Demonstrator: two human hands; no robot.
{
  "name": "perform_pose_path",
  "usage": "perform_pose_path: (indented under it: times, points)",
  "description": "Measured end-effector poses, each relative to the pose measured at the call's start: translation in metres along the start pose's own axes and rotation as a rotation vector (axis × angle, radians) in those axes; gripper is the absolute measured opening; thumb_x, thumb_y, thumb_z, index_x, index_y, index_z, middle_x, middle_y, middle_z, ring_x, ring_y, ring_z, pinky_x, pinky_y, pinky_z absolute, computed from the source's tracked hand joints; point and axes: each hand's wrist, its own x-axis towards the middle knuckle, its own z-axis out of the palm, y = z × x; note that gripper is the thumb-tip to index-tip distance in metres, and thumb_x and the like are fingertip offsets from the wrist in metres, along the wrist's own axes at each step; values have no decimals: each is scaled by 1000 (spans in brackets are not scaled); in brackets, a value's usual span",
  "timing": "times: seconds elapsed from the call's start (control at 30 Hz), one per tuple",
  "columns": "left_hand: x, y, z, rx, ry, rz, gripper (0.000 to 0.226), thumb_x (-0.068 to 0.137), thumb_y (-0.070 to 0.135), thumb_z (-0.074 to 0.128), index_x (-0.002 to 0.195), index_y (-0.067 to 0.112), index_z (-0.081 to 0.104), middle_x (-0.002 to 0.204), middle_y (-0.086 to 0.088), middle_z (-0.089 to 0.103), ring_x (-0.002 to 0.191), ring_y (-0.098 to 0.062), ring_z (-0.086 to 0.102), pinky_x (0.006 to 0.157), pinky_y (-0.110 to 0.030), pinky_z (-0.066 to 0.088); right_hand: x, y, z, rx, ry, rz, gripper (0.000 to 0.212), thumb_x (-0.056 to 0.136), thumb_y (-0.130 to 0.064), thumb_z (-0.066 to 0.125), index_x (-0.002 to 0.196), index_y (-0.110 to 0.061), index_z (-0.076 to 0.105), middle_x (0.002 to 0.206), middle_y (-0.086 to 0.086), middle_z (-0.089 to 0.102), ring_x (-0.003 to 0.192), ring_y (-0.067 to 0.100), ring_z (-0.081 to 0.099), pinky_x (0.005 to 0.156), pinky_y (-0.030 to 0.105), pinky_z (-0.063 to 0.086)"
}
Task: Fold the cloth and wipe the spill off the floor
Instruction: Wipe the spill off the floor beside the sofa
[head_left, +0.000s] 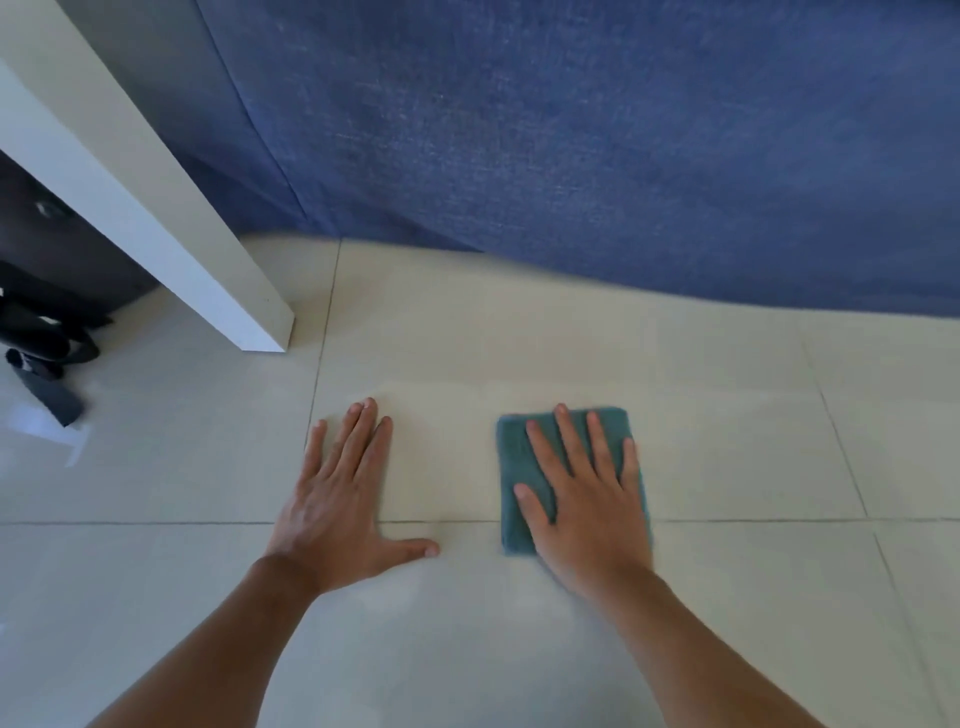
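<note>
Teal cloth (511, 457) folded square — right hand (587, 499) flat on top.

1. The left hand (337, 499) lay flat, palm down, its four fingers close together and pointing forward, the thumb stretched out to the right.
2. The left forearm ran bare from the lower left edge of view up to the wrist.
3. The right hand (584, 499) lay flat, palm down, its fingers spread apart and pointing forward.
4. The right forearm, also bare, came in from the lower right.
5. The two hands were apart, side by side.
</note>
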Motion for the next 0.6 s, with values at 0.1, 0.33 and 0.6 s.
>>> perform_pose_path:
  times: [0.1,0.33,0.6]
  points:
    - [-2,3,-3,-3,-2,-9,146,52,103,33,156,1,21,167,-16,7,155,-22,-3,123,-53,4,-33,63,-7,-47,23,252,76,91,-66,24,160,-34,24,170,0,18,157,32,14,122,62,13]
    - [-1,-1,0,10,33,8,147,53,104,34,156,0,20,167,-16,6,156,-23,-2,123,-52,4,92,-7,-18,44,28,126,73,96,-63,22,162,-34,11,173,2,0,157,38,-7,125,58,-2]
    - [1,0,1,-58,42,2,150,52,103,42,157,-1,14,167,-16,9,156,-24,3,123,-52,6,78,58,-27,-72,37,68,72,95,-63,24,160,-34,20,172,0,10,157,35,7,126,54,8]
